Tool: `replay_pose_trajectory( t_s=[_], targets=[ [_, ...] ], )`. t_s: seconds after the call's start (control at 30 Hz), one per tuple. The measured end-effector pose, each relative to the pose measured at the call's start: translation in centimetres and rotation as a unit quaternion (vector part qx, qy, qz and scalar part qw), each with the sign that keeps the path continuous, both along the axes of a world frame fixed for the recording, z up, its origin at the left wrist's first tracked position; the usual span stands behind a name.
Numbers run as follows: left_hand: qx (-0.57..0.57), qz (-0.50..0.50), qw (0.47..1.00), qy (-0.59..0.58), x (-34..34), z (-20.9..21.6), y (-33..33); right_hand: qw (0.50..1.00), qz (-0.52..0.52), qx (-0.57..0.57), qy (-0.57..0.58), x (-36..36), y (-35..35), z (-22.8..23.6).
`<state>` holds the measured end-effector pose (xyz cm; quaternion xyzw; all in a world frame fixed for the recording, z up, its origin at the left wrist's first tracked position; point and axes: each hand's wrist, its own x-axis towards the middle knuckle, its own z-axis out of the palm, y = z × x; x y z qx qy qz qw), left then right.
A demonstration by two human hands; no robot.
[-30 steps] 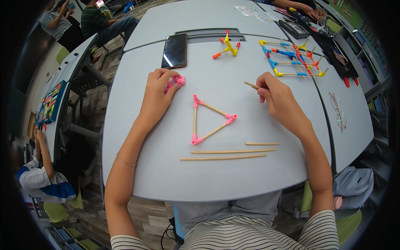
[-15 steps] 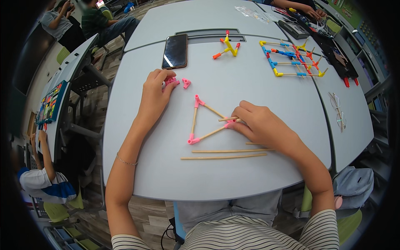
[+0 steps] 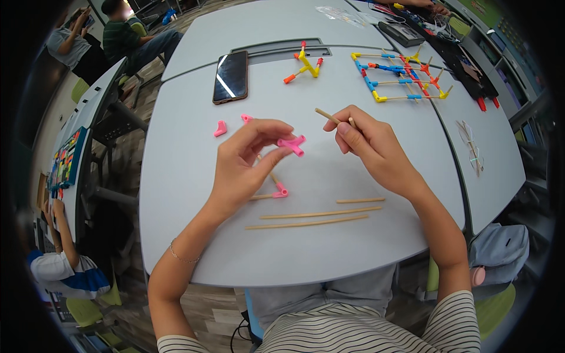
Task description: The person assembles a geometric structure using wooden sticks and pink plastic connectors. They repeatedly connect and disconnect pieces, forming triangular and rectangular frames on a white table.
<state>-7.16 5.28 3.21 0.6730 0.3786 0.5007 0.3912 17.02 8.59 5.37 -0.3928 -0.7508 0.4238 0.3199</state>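
My left hand (image 3: pixel 244 162) is raised over the grey table (image 3: pixel 188 223) and pinches a pink plastic connector (image 3: pixel 292 143) between thumb and fingers. My right hand (image 3: pixel 368 144) holds a short wooden stick (image 3: pixel 327 116), its free end pointing up and left, close to the connector. Beneath my left hand lies part of a stick-and-connector shape, of which a pink corner piece (image 3: pixel 281 191) shows. Two loose pink connectors (image 3: pixel 220 129) (image 3: pixel 246 118) rest on the table to the left.
Three loose wooden sticks (image 3: pixel 321 213) lie near the table's front. A black phone (image 3: pixel 230 76) sits at the back left. A yellow-and-orange model (image 3: pixel 304 63) and a larger coloured grid frame (image 3: pixel 400 79) stand further back. Other people sit at a neighbouring table (image 3: pixel 82 135) on the left.
My left hand lifted from the table's back left with a pink connector. My right hand rose from the triangle shape, now holding a short stick near that connector.
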Motion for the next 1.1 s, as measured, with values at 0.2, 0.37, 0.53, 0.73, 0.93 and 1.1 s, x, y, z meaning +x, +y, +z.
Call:
replay_pose_trajectory(
  t_s=[0.2,0.37,0.53,0.73,0.93,1.1],
  targets=[
    [-0.091,-0.012,0.995,-0.048,1.7,-0.1,-1.0,0.99,0.067,-0.118,0.044,0.3,0.5,-1.4],
    [0.062,0.003,0.994,0.085,1.5,-1.0,-1.0,0.989,0.089,-0.111,0.044,-0.6,-0.7,-0.7],
    [0.129,0.064,0.986,0.084,2.2,-1.8,-1.3,0.991,0.094,-0.07,0.063,-1.2,-1.3,-1.4],
    [0.131,0.065,0.989,0.025,2.2,-1.5,-1.1,0.992,0.071,-0.098,0.044,-1.1,-1.2,-1.1],
    [0.104,0.048,0.993,0.04,2.4,-1.6,-1.6,0.996,0.061,-0.028,0.052,-1.0,-1.3,-1.3],
    [0.042,0.012,0.998,0.04,2.5,-1.4,-1.9,0.977,0.041,0.205,0.027,-1.3,-1.3,-2.2]
  ],
)
